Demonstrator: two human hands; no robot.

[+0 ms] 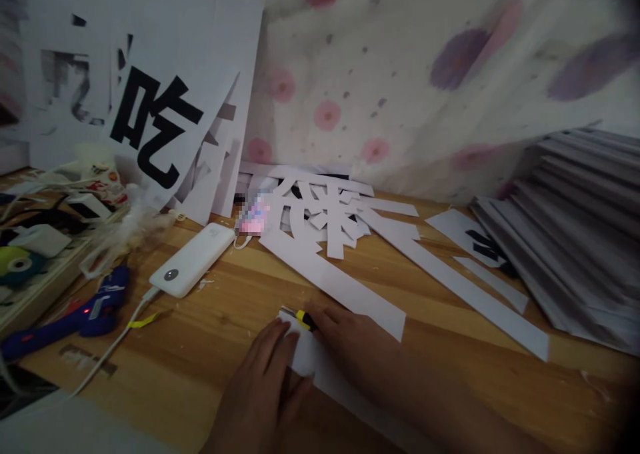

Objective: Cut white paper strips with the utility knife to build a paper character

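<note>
My right hand (350,341) is closed around a yellow and black cutter (305,319), its tip close to the far end of a white strip (306,355). My left hand (265,381) presses on the left side of that same strip, fingers bent over its edge. The strip lies on the wooden table (200,367) and runs back under my right forearm. Beyond my hands, a long white strip (345,284) reaches toward a pile of cut white pieces (333,207).
On the left are a white power bank (193,261) with a cable, a blue glue gun (95,307) and a power strip (35,291). A printed sheet (187,87) leans behind them. Stacked boards (575,241) stand at the right, before a flowered curtain (400,74).
</note>
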